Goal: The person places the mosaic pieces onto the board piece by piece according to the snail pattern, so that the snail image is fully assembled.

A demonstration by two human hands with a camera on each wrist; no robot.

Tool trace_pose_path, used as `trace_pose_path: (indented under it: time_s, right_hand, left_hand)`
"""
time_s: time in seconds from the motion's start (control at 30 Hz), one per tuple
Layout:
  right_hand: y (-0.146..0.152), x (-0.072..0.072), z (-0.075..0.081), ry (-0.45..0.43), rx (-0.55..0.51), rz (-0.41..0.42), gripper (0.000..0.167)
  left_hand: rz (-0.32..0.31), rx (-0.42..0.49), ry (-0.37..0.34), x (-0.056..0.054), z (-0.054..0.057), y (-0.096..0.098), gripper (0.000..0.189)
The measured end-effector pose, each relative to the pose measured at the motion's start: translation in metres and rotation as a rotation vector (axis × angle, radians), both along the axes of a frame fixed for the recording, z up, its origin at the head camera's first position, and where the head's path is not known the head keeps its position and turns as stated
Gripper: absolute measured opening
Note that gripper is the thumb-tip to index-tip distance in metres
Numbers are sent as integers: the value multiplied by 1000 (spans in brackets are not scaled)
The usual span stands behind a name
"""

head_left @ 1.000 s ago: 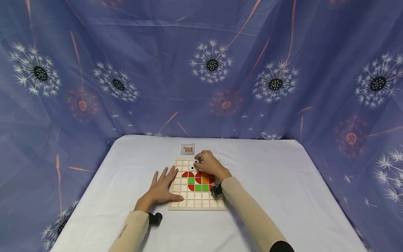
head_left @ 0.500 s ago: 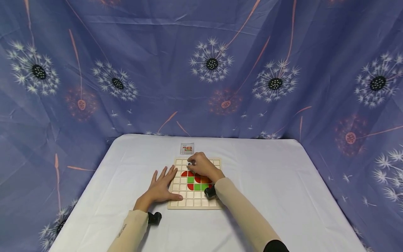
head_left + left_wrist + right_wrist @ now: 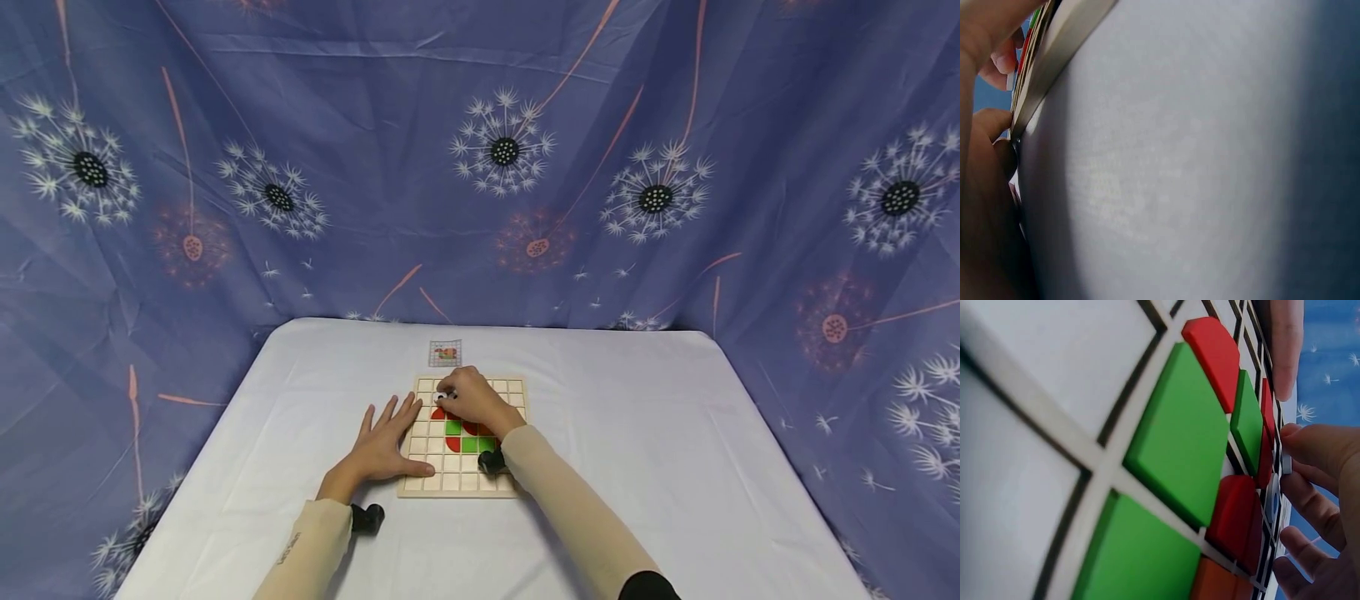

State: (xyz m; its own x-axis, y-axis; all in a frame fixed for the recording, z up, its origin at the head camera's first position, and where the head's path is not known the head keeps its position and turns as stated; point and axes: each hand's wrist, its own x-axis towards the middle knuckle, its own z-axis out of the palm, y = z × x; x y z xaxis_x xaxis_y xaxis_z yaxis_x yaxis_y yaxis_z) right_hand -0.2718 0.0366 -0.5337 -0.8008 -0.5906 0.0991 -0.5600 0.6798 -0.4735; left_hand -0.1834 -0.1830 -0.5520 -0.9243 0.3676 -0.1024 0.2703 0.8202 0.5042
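Observation:
A wooden grid board [image 3: 457,482] lies on the white table, with red and green tiles [image 3: 453,427] set in its squares. My left hand [image 3: 382,450] rests on the board's left edge, fingers spread and straight. Over the upper left squares, my right hand [image 3: 474,395] pinches a small white tile [image 3: 1286,464] between thumb and fingers. A white eye tile [image 3: 1274,498] sits on the board just beside those fingertips. Orange tiles [image 3: 1213,580] show in the right wrist view; in the head view the right hand and wrist cover that part.
A small picture card [image 3: 446,353] in a gridded sheet lies behind the board. White cloth [image 3: 637,450] covers the table, and a blue dandelion-print curtain [image 3: 390,167] hangs around its back and sides. A black wrist camera [image 3: 367,519] sits at the left wrist.
My right hand has moved left and slightly toward me across the upper board, carrying the white tile past the seated eye tile. The left hand stays in place.

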Motion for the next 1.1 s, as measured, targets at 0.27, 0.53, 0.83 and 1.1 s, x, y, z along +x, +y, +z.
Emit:
trace_pose_path:
  time_s: [0.27,0.53,0.83,1.1]
  right_hand:
    - [-3,-2,-2,-34,-3,-36,22]
    - [-9,-4,-2,-163,-70,-126,22]
    - [-9,-4,-1,-233,-116,-148,22]
    - [-1,-6,3,-265,-173,-102,26]
  left_hand:
    - [-2,-9,-4,-2,-1,-1,127]
    - [-2,-5,1,-2,1,-1,127]
    - [-3,16,-7,1,2,0,126]
    - [-12,6,-1,-1,1,-1,127]
